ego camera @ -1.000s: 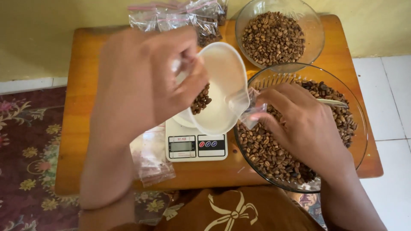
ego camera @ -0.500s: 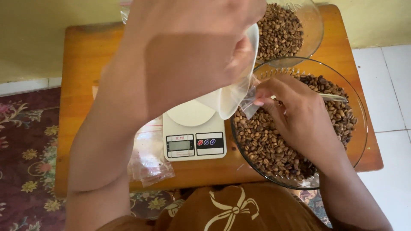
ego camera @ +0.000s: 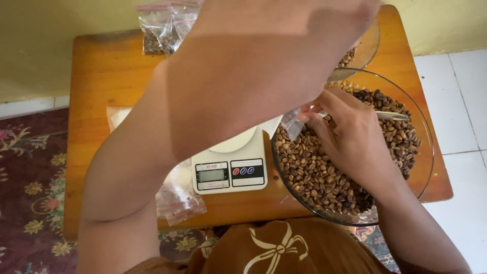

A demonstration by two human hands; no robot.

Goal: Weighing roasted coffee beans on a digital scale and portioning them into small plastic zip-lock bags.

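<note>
Glass, wide and clear, the large bowl (ego camera: 423,152) of brown coffee beans (ego camera: 314,172) sits at the right end of the small wooden table (ego camera: 101,76), its rim hanging a little past the near edge. Over those beans rests the right hand (ego camera: 355,139), fingers curled around something small — a scrap of clear plastic (ego camera: 292,122) sticks out at the fingertips, and a thin metal handle (ego camera: 393,115) shows beyond the knuckles, lying across the beans. What exactly the hand pinches cannot be made out.

Raised close to the camera, the left hand (ego camera: 324,25) and its forearm blur across the middle of the view — whether its grip is closed or open, and on what, cannot be told, since the fingers run out of frame at the top.

Just left of the bowl stands a white digital kitchen scale (ego camera: 231,172), its display and buttons facing the person. A second glass bowl (ego camera: 368,48) of beans is partly hidden behind the raised arm at the far right corner. Small zip bags of beans (ego camera: 162,33) lie at the far edge, and empty clear zip bags (ego camera: 177,200) lie beside the scale near the front edge. A patterned rug (ego camera: 30,177) covers the floor at left.
</note>
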